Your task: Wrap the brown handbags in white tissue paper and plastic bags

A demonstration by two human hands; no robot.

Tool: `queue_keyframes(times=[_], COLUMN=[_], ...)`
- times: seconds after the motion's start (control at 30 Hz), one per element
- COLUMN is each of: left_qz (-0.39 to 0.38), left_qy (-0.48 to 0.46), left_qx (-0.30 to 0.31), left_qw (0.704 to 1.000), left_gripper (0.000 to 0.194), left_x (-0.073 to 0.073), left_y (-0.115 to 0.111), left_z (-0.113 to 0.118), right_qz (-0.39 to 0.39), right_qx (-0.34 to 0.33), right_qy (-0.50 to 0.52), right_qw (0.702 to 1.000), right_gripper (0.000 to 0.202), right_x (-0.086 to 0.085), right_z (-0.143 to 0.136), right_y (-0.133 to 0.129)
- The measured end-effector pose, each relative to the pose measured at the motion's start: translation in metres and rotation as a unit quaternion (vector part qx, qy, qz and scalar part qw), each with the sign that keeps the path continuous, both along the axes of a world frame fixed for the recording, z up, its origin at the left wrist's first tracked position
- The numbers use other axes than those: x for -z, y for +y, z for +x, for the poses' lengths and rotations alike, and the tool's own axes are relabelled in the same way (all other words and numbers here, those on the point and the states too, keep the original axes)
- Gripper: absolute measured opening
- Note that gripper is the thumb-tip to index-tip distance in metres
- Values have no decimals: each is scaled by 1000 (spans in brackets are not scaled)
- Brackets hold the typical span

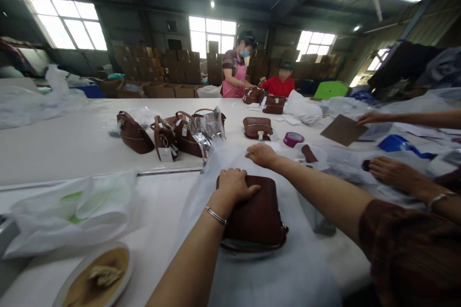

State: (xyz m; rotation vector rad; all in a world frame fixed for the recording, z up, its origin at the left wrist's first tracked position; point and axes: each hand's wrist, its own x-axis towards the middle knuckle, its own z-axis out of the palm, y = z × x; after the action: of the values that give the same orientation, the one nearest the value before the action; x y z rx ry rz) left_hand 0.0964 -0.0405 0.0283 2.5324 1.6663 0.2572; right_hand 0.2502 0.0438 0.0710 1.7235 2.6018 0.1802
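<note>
A brown leather handbag (254,218) lies on a thin white wrapping sheet (273,278) in front of me. My left hand (234,187) grips its far left edge, fingers bent over the edge and thumb stretched across the upper face. Beyond the handbag, my right hand (262,154) has its fingers closed together at the sheet's far part; the fingertips are small and partly blurred. A crumpled clear plastic wrapper (211,127) is just left of the sheet's far end. Another brown handbag (257,127) sits a little past my right hand.
Several brown handbags (135,133) stand far left. A purple tape roll (293,139) lies right of centre. At right, a co-worker's hand (372,118) holds a brown board (344,129). A bowl (104,273) and plastic bag (82,211) are near left. Two people work across the table.
</note>
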Motion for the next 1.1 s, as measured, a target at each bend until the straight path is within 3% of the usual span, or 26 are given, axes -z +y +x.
queue_keyframes(times=[0.63, 1.1], left_qz=[-7, 18], left_qy=[19, -34], left_qx=[-26, -40], left_qw=[999, 998], left_gripper=[64, 61], left_x=[-8, -1], left_y=[-36, -40], left_z=[-1, -5], right_qz=[19, 60], right_qx=[57, 12], right_qy=[14, 52], right_qw=[998, 997], right_gripper=[38, 26], right_x=[-6, -15], right_z=[0, -3], right_y=[-1, -15])
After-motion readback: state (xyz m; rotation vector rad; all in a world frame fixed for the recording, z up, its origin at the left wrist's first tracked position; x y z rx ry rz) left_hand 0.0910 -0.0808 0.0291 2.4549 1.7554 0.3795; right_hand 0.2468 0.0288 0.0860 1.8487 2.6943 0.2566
